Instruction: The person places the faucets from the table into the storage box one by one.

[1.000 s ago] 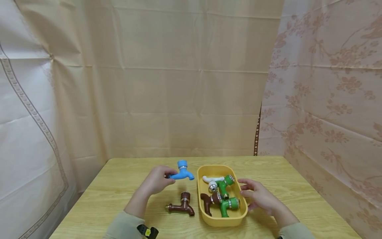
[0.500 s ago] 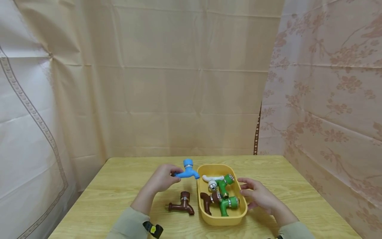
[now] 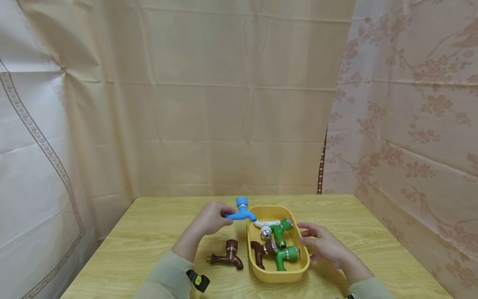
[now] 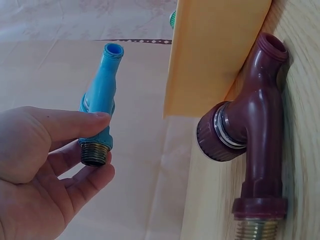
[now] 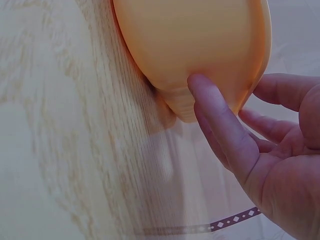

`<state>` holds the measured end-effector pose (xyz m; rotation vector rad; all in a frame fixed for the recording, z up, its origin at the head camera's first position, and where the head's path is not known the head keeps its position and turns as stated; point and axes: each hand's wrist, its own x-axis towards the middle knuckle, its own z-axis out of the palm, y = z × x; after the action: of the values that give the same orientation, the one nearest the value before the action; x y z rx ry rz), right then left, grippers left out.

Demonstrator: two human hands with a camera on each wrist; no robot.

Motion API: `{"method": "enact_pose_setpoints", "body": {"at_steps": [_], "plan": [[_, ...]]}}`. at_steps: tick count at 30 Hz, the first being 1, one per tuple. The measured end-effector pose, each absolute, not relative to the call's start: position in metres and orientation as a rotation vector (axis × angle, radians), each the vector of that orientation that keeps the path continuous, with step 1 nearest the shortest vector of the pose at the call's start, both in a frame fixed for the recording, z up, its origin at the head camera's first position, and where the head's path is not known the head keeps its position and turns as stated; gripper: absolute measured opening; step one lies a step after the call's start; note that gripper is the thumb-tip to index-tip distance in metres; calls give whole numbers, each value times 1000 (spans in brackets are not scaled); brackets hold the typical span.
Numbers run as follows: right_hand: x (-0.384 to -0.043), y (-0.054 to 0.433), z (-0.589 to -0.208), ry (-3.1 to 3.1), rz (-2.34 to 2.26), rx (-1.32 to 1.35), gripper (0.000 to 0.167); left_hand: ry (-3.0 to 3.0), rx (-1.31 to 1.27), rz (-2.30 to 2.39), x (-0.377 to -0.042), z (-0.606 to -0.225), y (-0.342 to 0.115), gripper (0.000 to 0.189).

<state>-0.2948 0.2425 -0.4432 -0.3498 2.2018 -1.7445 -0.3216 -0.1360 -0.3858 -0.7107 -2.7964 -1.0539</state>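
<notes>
My left hand (image 3: 212, 219) pinches a blue plastic tap (image 3: 242, 212) near its threaded inlet, thumb on one side and fingers on the other. The tap is held above the table, its spout overlapping the left rim of a yellow tray (image 3: 279, 277) in the head view. In the left wrist view the blue tap (image 4: 101, 95) shows its brass thread towards the palm. My right hand (image 3: 324, 245) is at the tray's right side, fingers spread and straight, fingertips right at the outer wall (image 5: 200, 45).
Inside the tray lie a white tap (image 3: 266, 232), a brown tap (image 3: 261, 253) and two green taps (image 3: 286, 254). Another brown tap (image 3: 228, 258) lies on the wooden table (image 3: 149, 241), left of the tray. Curtains (image 3: 224, 124) hang behind and beside the table.
My left hand has carried the blue tap to the right and slightly away from me, from beside the tray to its left rim. The right hand has stayed at the tray.
</notes>
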Motion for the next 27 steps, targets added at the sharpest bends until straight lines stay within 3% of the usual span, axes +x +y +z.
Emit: {"method": "enact_pose_setpoints", "body": {"at_steps": [27], "plan": [[-296, 242, -442, 2206, -1747, -328, 61, -2869, -658, -1070, -341, -383, -99, 19]]}}
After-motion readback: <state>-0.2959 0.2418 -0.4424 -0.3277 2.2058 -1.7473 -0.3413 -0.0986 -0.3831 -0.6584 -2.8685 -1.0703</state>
